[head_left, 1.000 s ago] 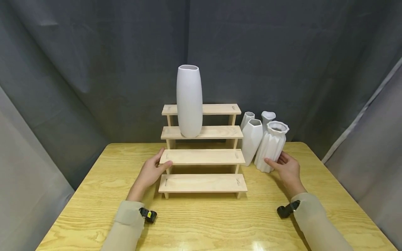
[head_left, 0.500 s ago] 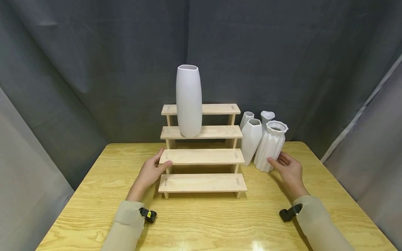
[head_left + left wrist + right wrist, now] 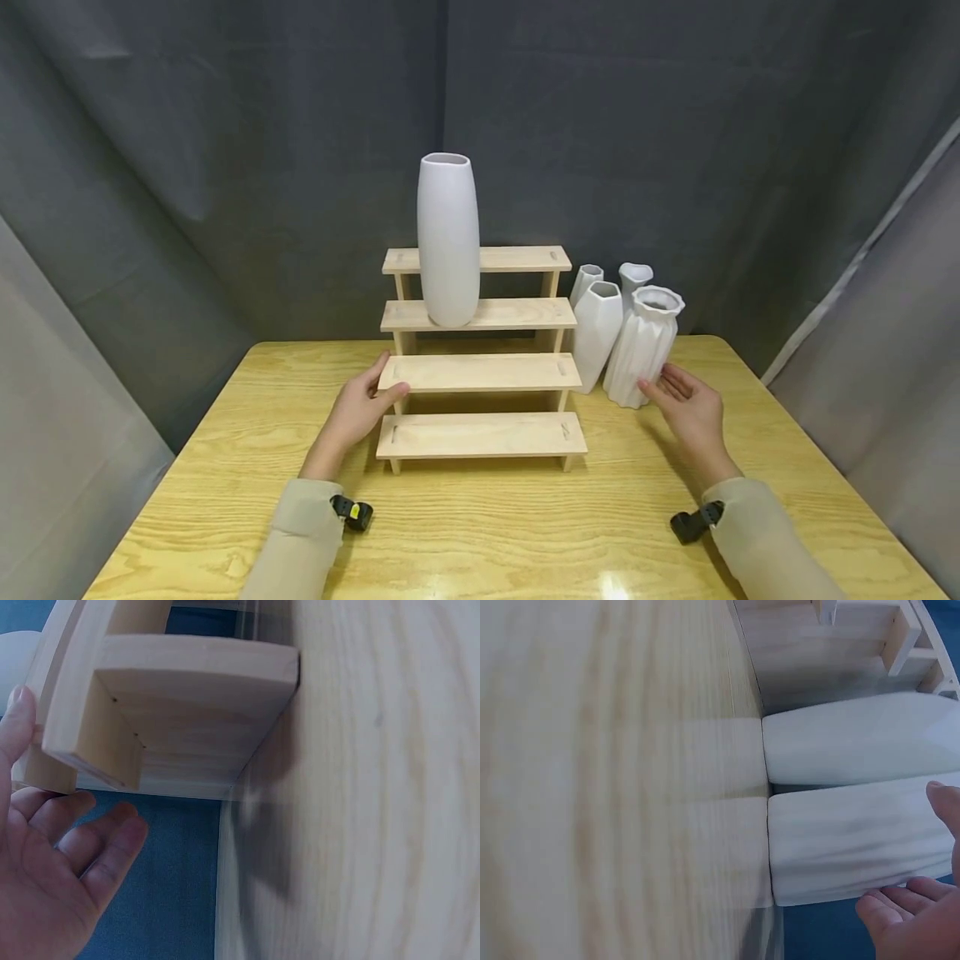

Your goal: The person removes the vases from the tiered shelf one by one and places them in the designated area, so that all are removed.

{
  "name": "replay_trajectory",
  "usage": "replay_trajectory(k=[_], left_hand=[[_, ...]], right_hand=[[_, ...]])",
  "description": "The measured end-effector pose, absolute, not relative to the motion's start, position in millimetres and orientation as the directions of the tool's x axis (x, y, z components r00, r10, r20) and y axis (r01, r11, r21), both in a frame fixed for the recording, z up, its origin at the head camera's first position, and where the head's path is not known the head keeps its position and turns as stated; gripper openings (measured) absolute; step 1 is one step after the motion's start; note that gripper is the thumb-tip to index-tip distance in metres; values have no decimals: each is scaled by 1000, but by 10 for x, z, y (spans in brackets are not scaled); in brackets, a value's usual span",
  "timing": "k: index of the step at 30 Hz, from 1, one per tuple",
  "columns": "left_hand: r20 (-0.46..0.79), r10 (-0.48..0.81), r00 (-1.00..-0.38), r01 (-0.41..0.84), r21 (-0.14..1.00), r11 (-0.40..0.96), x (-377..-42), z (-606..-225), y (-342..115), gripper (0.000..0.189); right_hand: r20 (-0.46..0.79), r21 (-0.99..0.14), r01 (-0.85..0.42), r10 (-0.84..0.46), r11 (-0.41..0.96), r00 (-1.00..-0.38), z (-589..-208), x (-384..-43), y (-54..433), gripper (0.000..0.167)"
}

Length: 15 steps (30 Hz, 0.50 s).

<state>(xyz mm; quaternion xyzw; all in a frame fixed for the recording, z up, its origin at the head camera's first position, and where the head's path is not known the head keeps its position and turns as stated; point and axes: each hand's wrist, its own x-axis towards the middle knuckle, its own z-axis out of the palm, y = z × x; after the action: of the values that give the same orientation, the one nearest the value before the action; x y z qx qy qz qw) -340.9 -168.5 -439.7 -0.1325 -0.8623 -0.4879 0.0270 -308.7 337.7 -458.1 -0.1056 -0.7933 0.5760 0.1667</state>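
A pale wooden tiered stand (image 3: 480, 372) sits on the table, and my left hand (image 3: 360, 408) holds the left end of its second step from the bottom, thumb over the front. The left wrist view shows the thumb (image 3: 19, 712) on one side of that board and fingers at its other side. To the right, my right hand (image 3: 690, 412) is beside a white pleated vase (image 3: 641, 354), fingertips right at its lower side. In the right wrist view its fingers (image 3: 907, 900) are loosely extended along the vase. A tall white vase (image 3: 448, 242) stands upright on the stand's third step.
A faceted white vase (image 3: 598, 333) stands between the pleated one and the stand. Behind are a slim vase (image 3: 587, 279) and a flared-rim vase (image 3: 636, 275), both partly hidden. Dark curtains (image 3: 300, 167) hang behind the wooden table (image 3: 465, 533).
My right hand has shifted slightly right, its thumb drawing back across the pleated vase. My left hand stays on the stand. The head view has turned slightly.
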Motion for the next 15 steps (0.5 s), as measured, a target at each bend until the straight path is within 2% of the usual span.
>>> replay_trajectory(k=[7,15], left_hand=[[172,202,-964,252,832,494,-3406,-4398,-1686,83],[171,201,-965,251,832,496,-3416,-4405,-1687,84]], right_hand=[[163,-932,-20,368,362,-915,-4532,-2952,3299,80],[189,-937,-64,344,344,-920,-4434,-2818,3160,75]])
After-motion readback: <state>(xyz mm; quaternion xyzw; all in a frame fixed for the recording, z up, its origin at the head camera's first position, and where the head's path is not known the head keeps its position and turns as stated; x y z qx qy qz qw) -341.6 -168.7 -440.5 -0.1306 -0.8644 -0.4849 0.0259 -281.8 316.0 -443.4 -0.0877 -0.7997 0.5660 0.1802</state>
